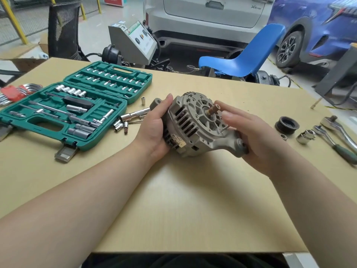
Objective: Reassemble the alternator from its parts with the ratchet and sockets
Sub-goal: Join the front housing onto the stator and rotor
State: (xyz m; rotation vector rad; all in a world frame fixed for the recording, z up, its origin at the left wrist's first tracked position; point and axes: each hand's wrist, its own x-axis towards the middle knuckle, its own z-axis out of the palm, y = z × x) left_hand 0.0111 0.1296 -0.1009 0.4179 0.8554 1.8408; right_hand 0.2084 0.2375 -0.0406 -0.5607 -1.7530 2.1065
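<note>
From the head camera, the alternator (195,124) is held above the middle of the cardboard-covered table (193,200), its shaft (212,110) pointing to about 2 o'clock. The left hand (154,130) grips its left side with curled fingers; the right hand (251,136) holds the mounting ear from the right, fingers curled around it. At 3 o'clock from the alternator lie a black pulley (287,125), a socket (306,136) and two ratchets (336,140). At 9 o'clock an open green tool case (63,113) holds sockets, bits and extension bars; a few loose sockets (120,125) lie just beside it.
</note>
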